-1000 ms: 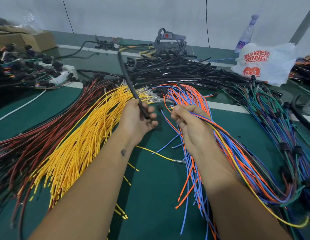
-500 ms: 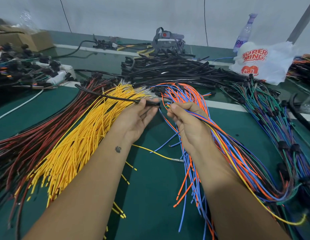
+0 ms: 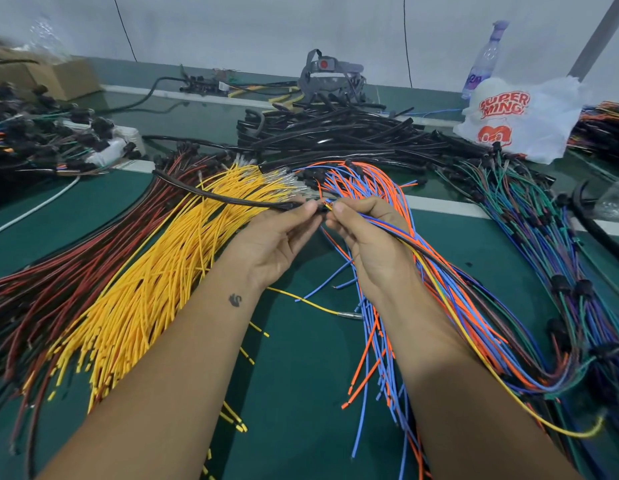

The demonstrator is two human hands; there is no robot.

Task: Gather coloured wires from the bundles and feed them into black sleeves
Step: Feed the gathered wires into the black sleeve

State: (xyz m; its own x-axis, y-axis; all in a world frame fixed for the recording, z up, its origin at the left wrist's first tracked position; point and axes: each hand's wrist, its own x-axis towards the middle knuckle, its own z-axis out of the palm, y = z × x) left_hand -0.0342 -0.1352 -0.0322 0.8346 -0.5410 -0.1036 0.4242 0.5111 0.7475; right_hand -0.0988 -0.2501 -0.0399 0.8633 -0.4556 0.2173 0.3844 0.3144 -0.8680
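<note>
My left hand (image 3: 277, 237) pinches the near end of a black sleeve (image 3: 225, 197), which lies leftward over the yellow wire bundle (image 3: 155, 282). My right hand (image 3: 367, 240) pinches a small gathered bunch of coloured wires (image 3: 439, 271) — yellow, blue, orange and dark ones. Their tips sit right at the sleeve's open end, between my two hands. The bunch trails off to the lower right. Dark red wires (image 3: 59, 282) lie on the far left. Orange and blue wires (image 3: 374, 344) spread below my right hand.
A pile of black sleeves (image 3: 335, 133) lies behind my hands. Green, blue and purple harnesses (image 3: 543, 237) with black connectors fill the right. At the back stand a white plastic bag (image 3: 522, 116), a bottle (image 3: 483, 60) and a cardboard box (image 3: 59, 77). Finished harnesses (image 3: 41, 133) sit far left.
The sleeve swung down from upright to lie leftward over the yellow wires. My hands came together, bringing the wire tips to the sleeve's open end.
</note>
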